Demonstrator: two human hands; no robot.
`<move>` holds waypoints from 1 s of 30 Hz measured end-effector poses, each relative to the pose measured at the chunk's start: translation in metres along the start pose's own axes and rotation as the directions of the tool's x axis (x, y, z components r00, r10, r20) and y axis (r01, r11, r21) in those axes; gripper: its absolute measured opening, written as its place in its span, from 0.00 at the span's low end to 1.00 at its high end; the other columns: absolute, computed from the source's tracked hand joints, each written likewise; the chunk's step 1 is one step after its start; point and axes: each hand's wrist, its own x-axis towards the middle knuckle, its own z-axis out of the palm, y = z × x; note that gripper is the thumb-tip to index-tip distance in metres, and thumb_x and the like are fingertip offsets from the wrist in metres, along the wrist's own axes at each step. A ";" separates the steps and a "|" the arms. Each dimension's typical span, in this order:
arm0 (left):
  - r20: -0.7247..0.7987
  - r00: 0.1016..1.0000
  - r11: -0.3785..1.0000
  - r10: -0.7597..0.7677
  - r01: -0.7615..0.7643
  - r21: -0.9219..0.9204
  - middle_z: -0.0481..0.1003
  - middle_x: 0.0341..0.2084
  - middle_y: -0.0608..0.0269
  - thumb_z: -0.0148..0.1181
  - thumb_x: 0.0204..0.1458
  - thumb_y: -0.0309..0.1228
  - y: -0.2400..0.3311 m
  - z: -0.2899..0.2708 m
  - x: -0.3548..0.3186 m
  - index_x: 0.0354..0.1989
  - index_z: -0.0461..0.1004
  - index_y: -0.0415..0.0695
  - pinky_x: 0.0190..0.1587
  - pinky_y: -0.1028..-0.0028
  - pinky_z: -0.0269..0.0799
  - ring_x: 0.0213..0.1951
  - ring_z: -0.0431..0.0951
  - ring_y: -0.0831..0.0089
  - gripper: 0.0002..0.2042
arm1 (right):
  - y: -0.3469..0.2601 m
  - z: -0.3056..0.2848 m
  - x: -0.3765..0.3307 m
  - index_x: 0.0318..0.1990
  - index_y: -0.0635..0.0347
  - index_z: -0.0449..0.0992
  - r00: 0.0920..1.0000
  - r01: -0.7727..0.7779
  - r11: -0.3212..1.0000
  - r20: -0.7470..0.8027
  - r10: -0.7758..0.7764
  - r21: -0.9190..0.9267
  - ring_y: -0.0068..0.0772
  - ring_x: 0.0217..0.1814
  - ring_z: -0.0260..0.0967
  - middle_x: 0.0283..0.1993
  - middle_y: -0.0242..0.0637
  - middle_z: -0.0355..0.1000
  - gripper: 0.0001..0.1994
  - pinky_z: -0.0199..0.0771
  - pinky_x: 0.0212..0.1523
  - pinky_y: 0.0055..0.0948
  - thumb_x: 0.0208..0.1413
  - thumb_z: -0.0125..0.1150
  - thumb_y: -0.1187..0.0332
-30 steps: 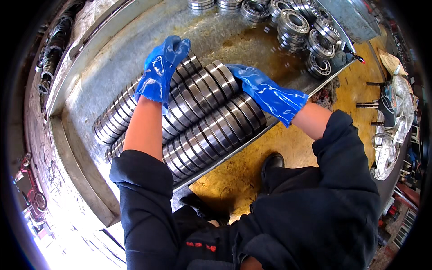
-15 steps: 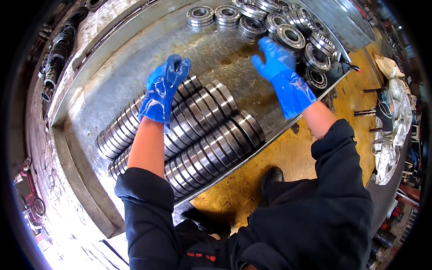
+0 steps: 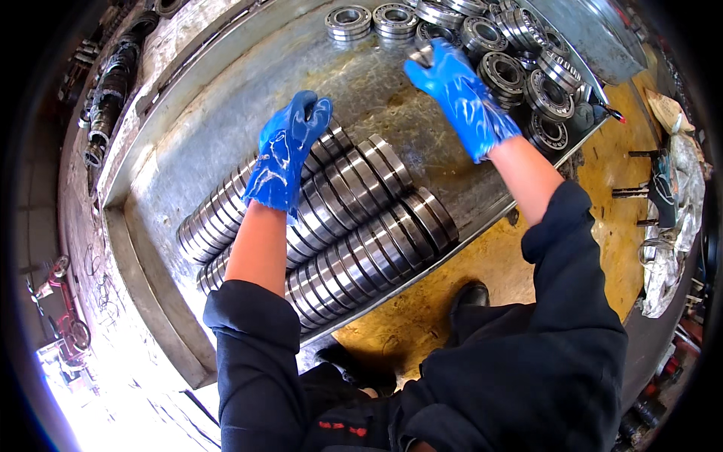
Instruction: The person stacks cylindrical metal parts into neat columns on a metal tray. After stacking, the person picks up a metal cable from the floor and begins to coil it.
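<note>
My left hand (image 3: 290,147), in a blue rubber glove, hovers over the far row of shiny steel rings (image 3: 215,215). Its fingers are loosely curled toward the thumb, and nothing shows in them. Two more rows of rings, a middle row (image 3: 335,196) and a near row (image 3: 361,260), lie on their sides along the metal tray (image 3: 154,297). My right hand (image 3: 459,94), gloved the same way, reaches to the near side of a roller bearing (image 3: 434,32) in the pile. Thumb and fingers are spread, and the fingers hide part of that bearing.
Several other roller bearings (image 3: 484,34) are heaped at the tray's far right. Two stacks of bearings (image 3: 349,21) stand left of the heap. A yellow floor (image 3: 422,320) lies beyond the near edge. Dark shafts (image 3: 109,98) lie at far left, plastic sheeting (image 3: 666,264) at right.
My right hand has moved left and away from me to a bearing at the pile's near side. The left hand keeps its curl over the rings. The whole view has shifted slightly.
</note>
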 end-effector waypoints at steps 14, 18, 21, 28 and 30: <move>0.145 0.989 0.957 0.016 0.027 -0.290 0.80 0.53 0.52 0.56 0.67 0.51 0.026 -0.001 0.028 0.61 0.75 0.45 0.63 0.64 0.70 0.58 0.78 0.59 0.24 | -0.059 0.019 -0.048 0.59 0.67 0.78 0.791 -0.430 0.589 0.600 -0.120 0.684 0.42 0.58 0.75 0.58 0.50 0.78 0.30 0.67 0.67 0.37 0.68 0.58 0.45; 0.242 0.968 0.951 -0.065 0.134 -0.279 0.77 0.59 0.55 0.57 0.66 0.52 0.060 -0.014 0.012 0.63 0.75 0.42 0.68 0.65 0.65 0.63 0.74 0.63 0.27 | -0.020 -0.029 -0.032 0.53 0.59 0.79 0.964 -0.063 0.956 0.230 0.132 -0.286 0.49 0.50 0.79 0.48 0.49 0.81 0.28 0.76 0.55 0.45 0.58 0.64 0.44; 0.252 0.961 0.948 -0.112 0.179 -0.262 0.77 0.55 0.56 0.56 0.66 0.52 0.075 -0.028 0.000 0.62 0.75 0.43 0.65 0.66 0.65 0.60 0.74 0.64 0.27 | 0.046 -0.060 -0.018 0.57 0.58 0.73 0.987 -0.155 0.583 -0.149 0.058 -0.798 0.49 0.44 0.82 0.46 0.46 0.81 0.31 0.80 0.43 0.53 0.54 0.69 0.46; 0.314 0.949 0.933 0.003 0.111 -0.343 0.77 0.48 0.58 0.53 0.67 0.54 0.112 0.004 0.017 0.59 0.75 0.45 0.60 0.66 0.68 0.53 0.74 0.67 0.25 | 0.260 -0.078 -0.002 0.30 0.52 0.71 0.926 -0.080 0.994 -0.375 0.048 -0.072 0.33 0.25 0.68 0.26 0.32 0.71 0.13 0.68 0.27 0.34 0.69 0.52 0.60; 0.256 0.959 0.953 -0.118 0.182 -0.243 0.77 0.49 0.58 0.54 0.66 0.54 0.070 -0.016 0.000 0.59 0.75 0.45 0.60 0.65 0.68 0.53 0.75 0.66 0.26 | 0.163 -0.016 -0.012 0.33 0.54 0.72 0.996 -0.088 0.888 -0.071 0.063 -0.451 0.32 0.26 0.67 0.26 0.33 0.69 0.13 0.67 0.28 0.33 0.69 0.53 0.58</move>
